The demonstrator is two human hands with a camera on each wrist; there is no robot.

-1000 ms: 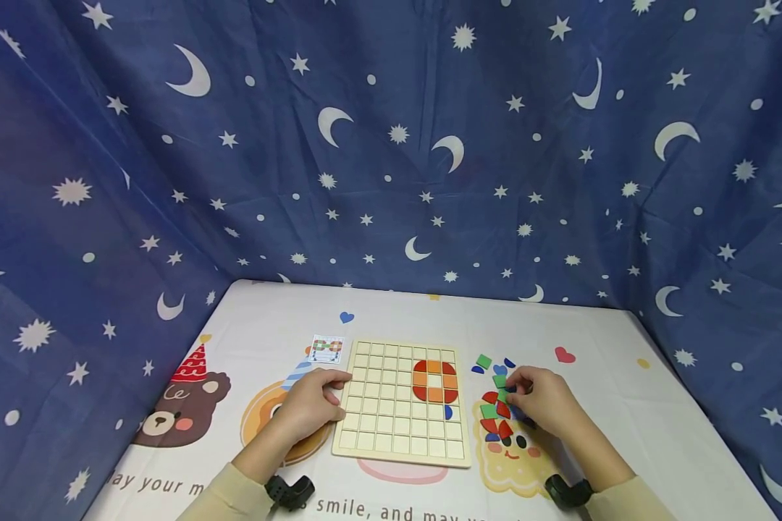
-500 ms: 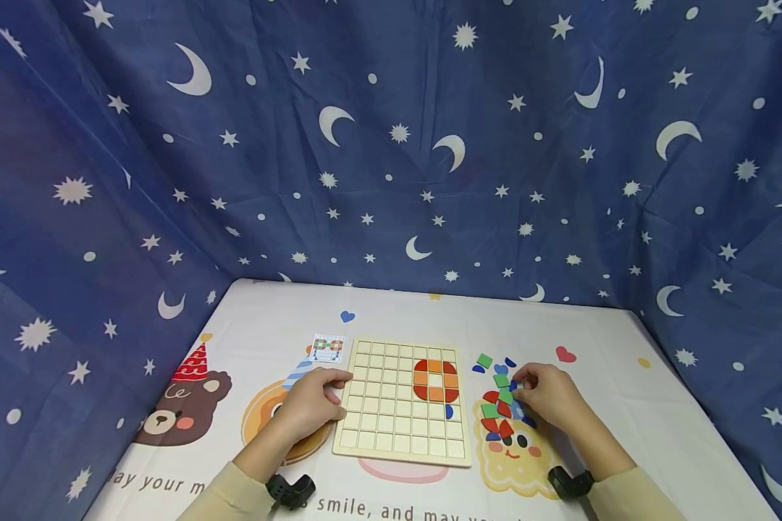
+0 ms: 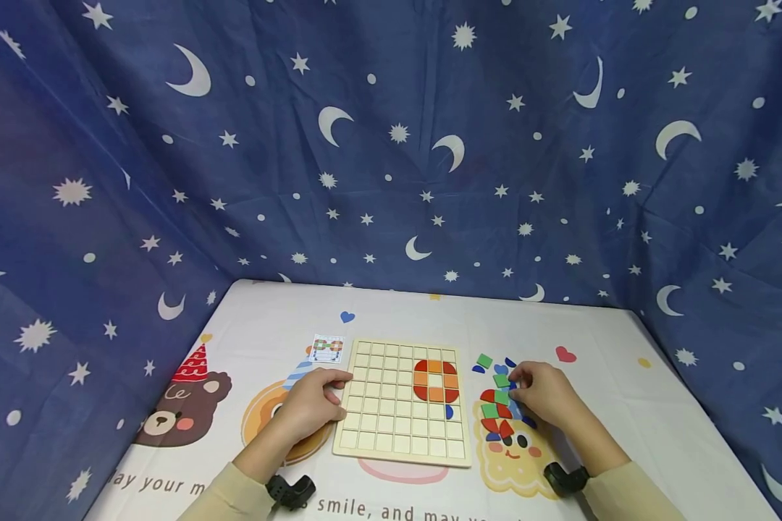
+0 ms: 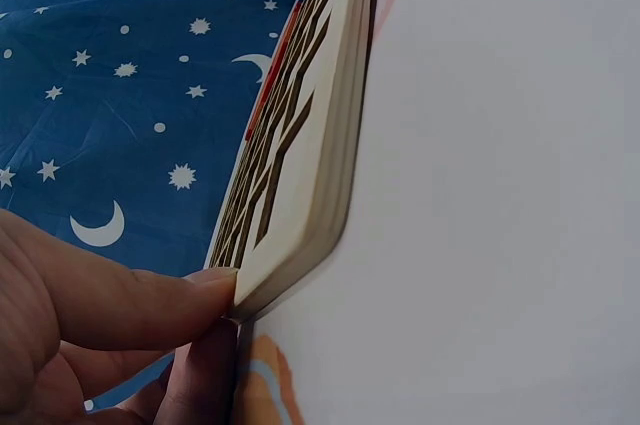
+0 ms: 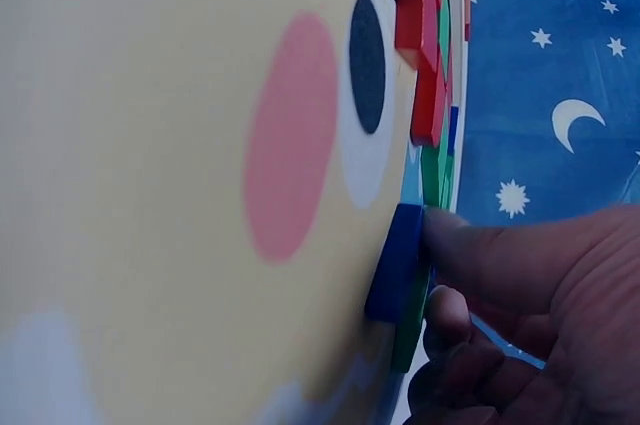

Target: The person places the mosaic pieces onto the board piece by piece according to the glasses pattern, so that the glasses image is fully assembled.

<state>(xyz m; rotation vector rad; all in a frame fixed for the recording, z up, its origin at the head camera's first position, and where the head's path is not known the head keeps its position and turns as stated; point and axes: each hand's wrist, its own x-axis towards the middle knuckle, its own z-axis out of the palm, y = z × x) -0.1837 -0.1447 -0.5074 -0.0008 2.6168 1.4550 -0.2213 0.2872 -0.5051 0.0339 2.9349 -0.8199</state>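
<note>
Here the left hand (image 3: 311, 405) steadies the gridded board (image 3: 400, 401) on the counter (image 3: 625, 405), fingers curled against its left edge. The right hand (image 3: 542, 394) pinches a blue piece (image 5: 396, 260) in the loose pile (image 3: 498, 405) beside the board. Judged step: selection; lifting it to an empty cell seems next.

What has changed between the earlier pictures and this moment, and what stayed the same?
The right hand shifted slightly left among the loose coloured pieces, and its fingers now touch a blue piece; whether it grips it cannot be told. The left hand still holds the left edge of the wooden grid board. The board and its orange and red ring have not moved.
</note>
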